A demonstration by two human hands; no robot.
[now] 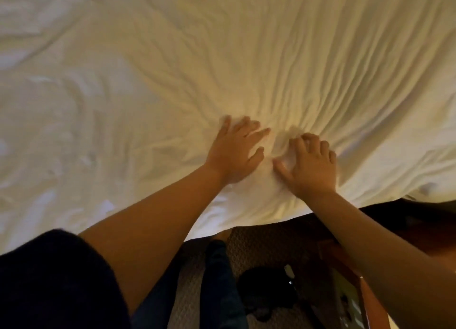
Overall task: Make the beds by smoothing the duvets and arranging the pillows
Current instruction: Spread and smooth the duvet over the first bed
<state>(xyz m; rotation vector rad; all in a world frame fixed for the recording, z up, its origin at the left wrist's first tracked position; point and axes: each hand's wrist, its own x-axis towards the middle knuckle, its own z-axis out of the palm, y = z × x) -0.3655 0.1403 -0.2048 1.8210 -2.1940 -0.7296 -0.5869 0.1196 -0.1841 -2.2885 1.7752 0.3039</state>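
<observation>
A white duvet (pixel 222 57) covers the bed and fills most of the view, creased all over, with folds fanning out from a small bunch of cloth between my hands. My left hand (pixel 234 153) lies flat on the duvet near the bed's near edge, fingers spread. My right hand (pixel 312 167) rests just to its right, fingers bent with the tips digging into the cloth and the thumb splayed out. Neither hand has cloth wrapped in it. No pillow is in view.
The duvet's near edge (pixel 271 217) hangs over patterned carpet (pixel 259 245). My dark trouser leg (pixel 219 279) stands by the bed. A dark object (pixel 266 286) lies on the floor. A wooden piece of furniture (pixel 345 269) with papers sits at the lower right.
</observation>
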